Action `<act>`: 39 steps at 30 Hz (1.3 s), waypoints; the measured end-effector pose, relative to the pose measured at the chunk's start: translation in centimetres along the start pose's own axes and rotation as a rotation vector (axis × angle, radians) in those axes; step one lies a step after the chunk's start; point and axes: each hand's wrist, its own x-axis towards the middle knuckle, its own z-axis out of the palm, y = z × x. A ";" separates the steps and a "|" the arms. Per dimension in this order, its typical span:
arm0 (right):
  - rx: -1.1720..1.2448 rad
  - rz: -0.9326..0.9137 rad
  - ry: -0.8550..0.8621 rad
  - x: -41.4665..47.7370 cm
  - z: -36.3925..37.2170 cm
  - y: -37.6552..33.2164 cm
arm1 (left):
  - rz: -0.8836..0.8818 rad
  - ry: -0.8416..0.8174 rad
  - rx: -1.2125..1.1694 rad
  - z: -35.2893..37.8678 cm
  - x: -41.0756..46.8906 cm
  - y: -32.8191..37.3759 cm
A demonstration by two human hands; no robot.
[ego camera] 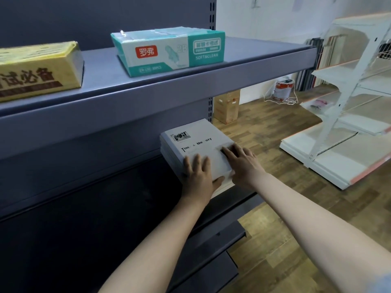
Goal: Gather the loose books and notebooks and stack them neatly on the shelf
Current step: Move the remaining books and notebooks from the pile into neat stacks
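both forearms reach in from 6 o'clock toward the stack of books (198, 138), which lies flat at the right end of the lower shelf (232, 205), under the upper shelf (148, 89). left hand (198, 176) holds the stack's near corner, fingers laid on the top cover and thumb tucked against the near edge. right hand (243, 163) lies flat and uncurled on the cover toward 3 o'clock, pressing down and gripping nothing.

the step looks like squaring and seating the stack. to do it well, i would keep the flat hand pressing so the covers cannot slide. the gripping hand can then nudge the near edge toward 12 o'clock until the spines line up and nothing hangs past the shelf front. the lower books look slightly fanned at the left side, so a tap there should help.

overhead, the upper shelf's front lip leaves little room to lift. on it sit a teal box (169, 51) and a yellow box (38, 70), both clear of the work. at 1 o'clock on the wooden floor (264, 134) stand a cardboard carton (227, 106) and a paint bucket (282, 89). white shelving (338, 144) stands at 3 o'clock, well apart.
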 end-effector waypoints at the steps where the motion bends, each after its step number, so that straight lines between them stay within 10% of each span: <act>1: -0.010 0.008 0.002 0.2 0.0 -0.2 | 0.001 0.008 0.013 0.1 0.1 -0.1; 19: -0.065 0.078 0.042 -0.6 0.0 -2.0 | 0.012 -0.263 0.114 -2.4 0.0 -0.4; 39: 0.025 -0.689 0.180 -8.7 -3.4 -27.8 | -0.286 -0.137 0.433 -18.0 -20.3 -20.5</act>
